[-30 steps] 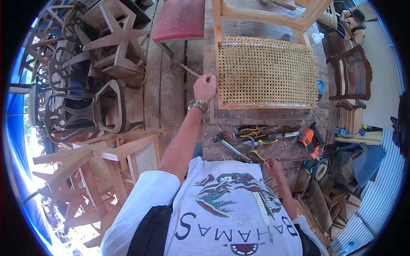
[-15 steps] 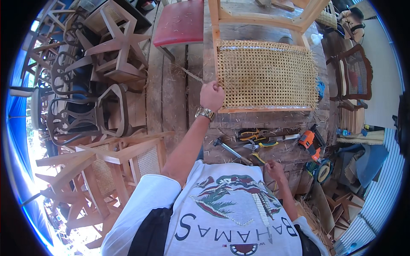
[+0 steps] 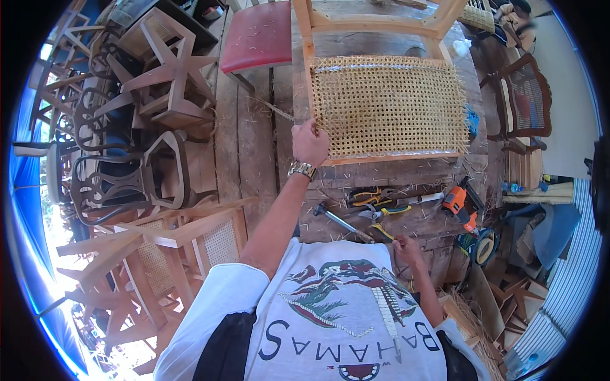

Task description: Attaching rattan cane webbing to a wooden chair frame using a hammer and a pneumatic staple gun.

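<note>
A woven cane panel (image 3: 387,105) covers the seat of a light wood chair frame (image 3: 375,24) lying on the workbench. At the panel's left edge my left hand (image 3: 310,143) is closed on a narrow cane strip (image 3: 279,112), which trails away toward a red seat. My right hand (image 3: 410,249) is low, close to my body, with its fingers closed. Its fingertips meet the end of a yellow-handled tool (image 3: 382,231); whether they grip it or something smaller is unclear.
On the bench lie a hammer (image 3: 343,222), pliers (image 3: 366,195), yellow-handled snips (image 3: 389,211) and an orange staple gun (image 3: 459,204). A red padded seat (image 3: 257,35) stands far left. Wooden chair frames (image 3: 168,247) crowd the left side. Another person (image 3: 518,25) sits at the far right.
The view has shifted slightly, so the bench appears a little further left and up. My left hand stays at the panel's left edge, still holding the strip. My right hand has barely moved.
</note>
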Demonstrator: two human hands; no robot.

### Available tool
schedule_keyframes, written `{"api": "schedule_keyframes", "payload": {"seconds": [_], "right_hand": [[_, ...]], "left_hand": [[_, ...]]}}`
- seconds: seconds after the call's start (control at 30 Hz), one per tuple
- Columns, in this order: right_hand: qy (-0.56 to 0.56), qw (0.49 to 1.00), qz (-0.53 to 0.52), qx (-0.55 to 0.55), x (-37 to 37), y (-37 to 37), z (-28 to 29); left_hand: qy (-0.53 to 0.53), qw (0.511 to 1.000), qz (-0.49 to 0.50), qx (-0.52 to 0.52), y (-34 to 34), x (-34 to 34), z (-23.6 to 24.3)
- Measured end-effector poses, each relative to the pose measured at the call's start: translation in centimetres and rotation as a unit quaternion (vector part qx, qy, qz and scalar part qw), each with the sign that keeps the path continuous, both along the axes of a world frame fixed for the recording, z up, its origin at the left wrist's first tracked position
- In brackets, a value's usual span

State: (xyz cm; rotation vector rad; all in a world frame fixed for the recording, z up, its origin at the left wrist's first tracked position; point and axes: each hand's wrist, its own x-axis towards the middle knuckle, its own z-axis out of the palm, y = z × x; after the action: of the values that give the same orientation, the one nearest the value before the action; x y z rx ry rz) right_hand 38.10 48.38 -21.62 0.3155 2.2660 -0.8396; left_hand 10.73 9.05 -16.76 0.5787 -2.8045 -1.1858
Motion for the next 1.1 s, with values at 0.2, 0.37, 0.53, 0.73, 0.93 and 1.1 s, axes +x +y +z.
{"api": "schedule_keyframes", "payload": {"seconds": [0.2, 0.37, 0.53, 0.73, 0.93, 1.1], "right_hand": [[-0.001, 1.0, 0.008, 0.004, 0.2, 0.4, -1.0], [0.013, 1.0, -0.011, -0.008, 0.4, 0.5, -1.5], [-0.002, 1.0, -0.018, -0.013, 0.4, 0.3, -1.0], [0.009, 1.0, -0.008, 0.004, -0.3, -0.2, 0.4], [-0.012, 0.999, -0.03, -0.009, -0.7, -0.4, 0.9], [-0.022, 1.0, -0.018, 0.004, 0.4, 0.4, 1.2]], "left_hand": [[-0.031, 0.994, 0.099, 0.042, -0.2, -1.9, -1.4], [-0.068, 0.99, 0.104, 0.063, -1.7, -2.8, -0.9], [-0.076, 0.99, 0.111, 0.052, -2.3, -3.7, -1.3], [-0.115, 0.966, 0.145, 0.182, -3.1, -4.5, -3.4], [-0.06, 0.976, 0.16, 0.134, -3.7, -4.4, -4.4], [-0.094, 0.869, 0.179, 0.451, -6.6, -7.5, -5.8]]}}
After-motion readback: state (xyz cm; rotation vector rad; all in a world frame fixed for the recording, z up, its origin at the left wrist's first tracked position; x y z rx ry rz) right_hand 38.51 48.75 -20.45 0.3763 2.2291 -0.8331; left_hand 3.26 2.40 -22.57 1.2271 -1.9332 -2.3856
